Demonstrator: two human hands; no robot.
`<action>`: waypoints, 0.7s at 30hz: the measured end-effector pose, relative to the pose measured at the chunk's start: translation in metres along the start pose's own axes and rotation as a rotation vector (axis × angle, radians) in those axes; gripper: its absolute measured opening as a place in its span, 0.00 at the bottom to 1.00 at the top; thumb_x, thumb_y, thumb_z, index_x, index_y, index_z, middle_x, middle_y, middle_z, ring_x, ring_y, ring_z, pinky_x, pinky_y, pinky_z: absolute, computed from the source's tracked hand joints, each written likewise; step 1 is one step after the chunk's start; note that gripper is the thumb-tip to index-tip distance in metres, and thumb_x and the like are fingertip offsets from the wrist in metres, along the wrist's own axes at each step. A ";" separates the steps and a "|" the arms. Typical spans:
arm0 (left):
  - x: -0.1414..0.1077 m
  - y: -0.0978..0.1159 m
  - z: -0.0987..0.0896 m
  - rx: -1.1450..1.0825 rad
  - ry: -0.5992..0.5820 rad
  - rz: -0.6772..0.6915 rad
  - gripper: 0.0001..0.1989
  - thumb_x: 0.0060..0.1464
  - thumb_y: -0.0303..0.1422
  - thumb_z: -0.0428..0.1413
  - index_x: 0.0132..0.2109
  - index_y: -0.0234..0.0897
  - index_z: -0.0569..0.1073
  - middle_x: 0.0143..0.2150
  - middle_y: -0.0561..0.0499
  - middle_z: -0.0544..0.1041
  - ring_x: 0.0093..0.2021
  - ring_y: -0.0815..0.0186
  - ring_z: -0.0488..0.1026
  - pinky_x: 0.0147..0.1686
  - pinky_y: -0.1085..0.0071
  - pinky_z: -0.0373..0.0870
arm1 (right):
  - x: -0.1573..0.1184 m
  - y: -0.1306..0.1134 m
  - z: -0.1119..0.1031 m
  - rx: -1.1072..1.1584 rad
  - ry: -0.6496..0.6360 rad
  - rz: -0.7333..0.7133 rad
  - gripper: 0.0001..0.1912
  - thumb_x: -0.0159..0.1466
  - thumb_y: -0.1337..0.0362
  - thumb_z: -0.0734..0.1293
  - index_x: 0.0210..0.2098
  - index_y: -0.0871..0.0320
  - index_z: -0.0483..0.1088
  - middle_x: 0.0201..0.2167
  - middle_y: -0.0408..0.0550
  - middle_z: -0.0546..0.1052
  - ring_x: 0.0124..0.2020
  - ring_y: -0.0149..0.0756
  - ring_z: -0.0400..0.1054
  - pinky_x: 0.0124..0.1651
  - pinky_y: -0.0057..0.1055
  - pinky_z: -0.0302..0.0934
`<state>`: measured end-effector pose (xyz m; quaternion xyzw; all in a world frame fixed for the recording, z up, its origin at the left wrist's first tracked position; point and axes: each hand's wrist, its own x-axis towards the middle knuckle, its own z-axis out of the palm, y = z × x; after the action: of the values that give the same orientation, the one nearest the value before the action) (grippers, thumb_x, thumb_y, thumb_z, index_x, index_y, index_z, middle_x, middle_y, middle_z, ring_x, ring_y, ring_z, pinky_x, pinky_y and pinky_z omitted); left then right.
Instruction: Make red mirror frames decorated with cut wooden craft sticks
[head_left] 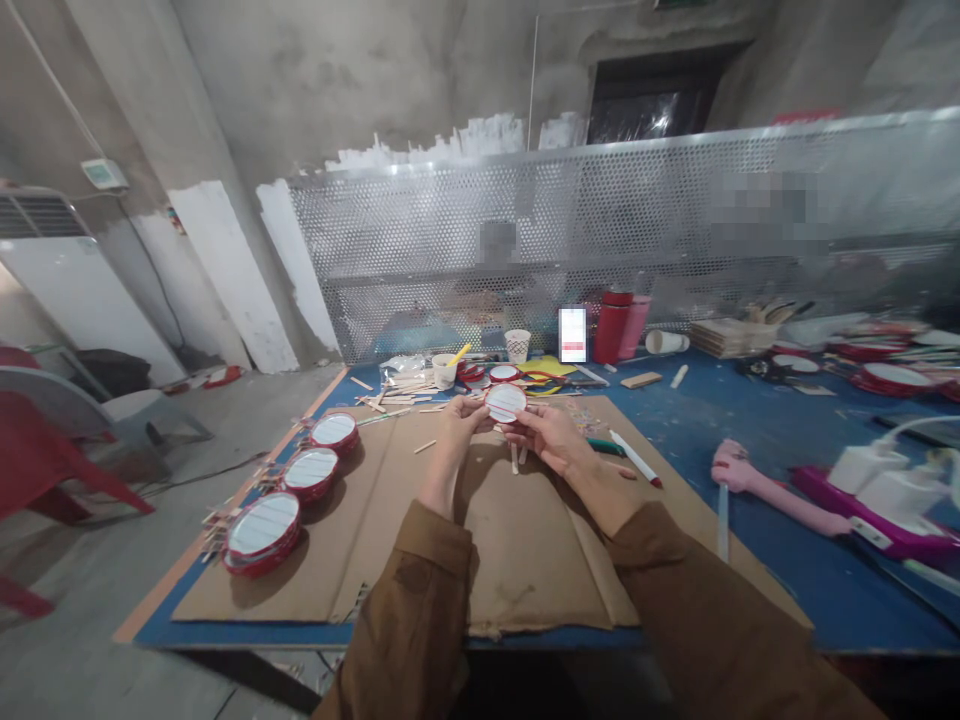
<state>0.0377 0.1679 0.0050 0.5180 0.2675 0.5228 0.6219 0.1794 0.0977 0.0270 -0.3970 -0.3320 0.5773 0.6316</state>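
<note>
A small round disc (505, 402) with a white striped face and a red rim is held up between my two hands, above the brown cardboard (405, 520). My left hand (459, 432) pinches its left edge. On its right edge, the fingers of my right hand (551, 437) are closed. A short pale stick (515, 458) shows just below the disc; whether it is joined to it I cannot tell. Three stacks of larger red-rimmed discs, the nearest (262, 525) being the biggest, lie along the cardboard's left side with wooden sticks jutting out leftward.
Beyond the cardboard are paper cups (517, 346), a lit phone (572, 335), a red bottle (613, 328) and loose sticks. A marker (636, 460) lies to the right. Farther right are a pink tool (780, 495) and a purple power strip (877, 525) with chargers.
</note>
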 end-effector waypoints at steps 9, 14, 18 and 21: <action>-0.001 0.001 0.001 0.033 0.019 -0.020 0.17 0.39 0.38 0.65 0.29 0.35 0.65 0.24 0.52 0.77 0.23 0.67 0.75 0.29 0.70 0.74 | -0.001 -0.001 0.001 -0.010 0.017 0.011 0.07 0.60 0.76 0.64 0.29 0.64 0.73 0.23 0.49 0.79 0.23 0.32 0.75 0.27 0.24 0.72; -0.004 0.004 0.006 -0.009 0.004 0.017 0.19 0.38 0.37 0.65 0.36 0.36 0.66 0.26 0.53 0.77 0.23 0.67 0.76 0.27 0.70 0.74 | 0.003 0.002 -0.006 -0.023 -0.032 -0.024 0.01 0.58 0.72 0.68 0.31 0.62 0.73 0.25 0.49 0.80 0.27 0.34 0.76 0.29 0.25 0.72; -0.005 0.006 0.007 -0.010 0.009 0.005 0.19 0.39 0.37 0.65 0.35 0.35 0.67 0.27 0.52 0.77 0.24 0.66 0.76 0.28 0.68 0.75 | 0.004 0.003 -0.008 -0.040 -0.022 -0.025 0.02 0.58 0.71 0.69 0.32 0.62 0.73 0.26 0.50 0.80 0.28 0.35 0.76 0.30 0.27 0.73; -0.005 0.006 0.007 -0.005 0.013 -0.014 0.19 0.39 0.38 0.65 0.35 0.35 0.67 0.27 0.51 0.77 0.24 0.66 0.76 0.29 0.67 0.75 | 0.002 0.003 -0.006 -0.041 -0.027 -0.024 0.01 0.58 0.71 0.69 0.31 0.62 0.73 0.25 0.50 0.80 0.27 0.35 0.76 0.30 0.27 0.73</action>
<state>0.0394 0.1600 0.0116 0.5112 0.2740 0.5223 0.6251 0.1837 0.0993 0.0216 -0.3981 -0.3571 0.5679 0.6257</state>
